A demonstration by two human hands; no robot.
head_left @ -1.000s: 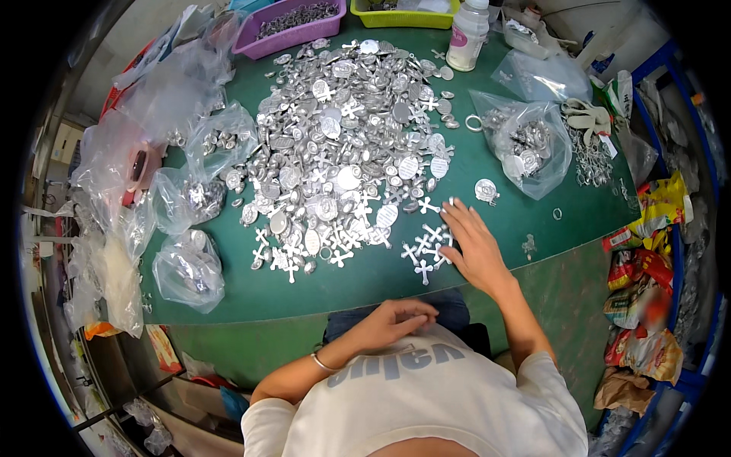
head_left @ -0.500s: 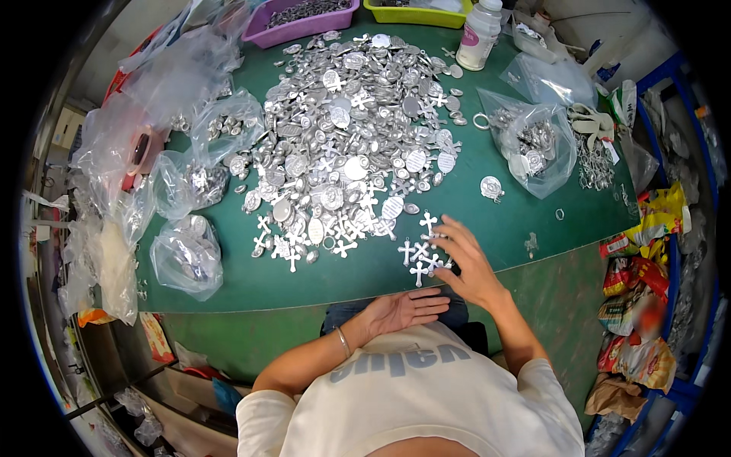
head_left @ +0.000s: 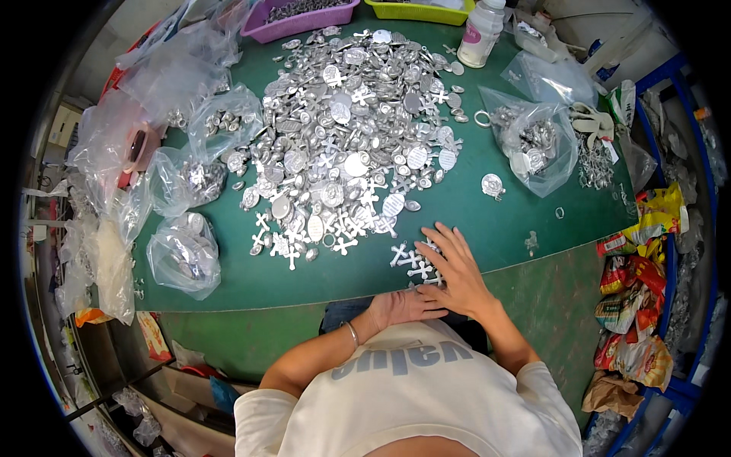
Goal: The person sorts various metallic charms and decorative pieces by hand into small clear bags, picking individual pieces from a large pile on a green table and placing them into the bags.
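Observation:
Several silver cross pendants (head_left: 415, 261) lie by the table's front edge, under and beside my right hand (head_left: 459, 276). Its fingers are stretched out over them, palm down, and cover part of the group. Just below the edge is my left hand (head_left: 403, 307), palm turned up, fingers extended, with a bracelet at the wrist. Its fingertips lie partly behind my right hand. A large heap of silver medals and crosses (head_left: 343, 145) spreads over the middle of the green table (head_left: 251, 286), beyond my hands.
Clear plastic bags of metal pieces (head_left: 183, 255) stand on the left. Another filled bag (head_left: 537, 148) lies at the right, near a lone medal (head_left: 493, 186). At the back are a purple basket (head_left: 297, 24), a yellow-green basket (head_left: 419, 14) and a white bottle (head_left: 480, 34).
My right hand has moved toward me over the crosses, drawing some nearer the table edge. My left hand has shifted slightly right, and the two hands now overlap.

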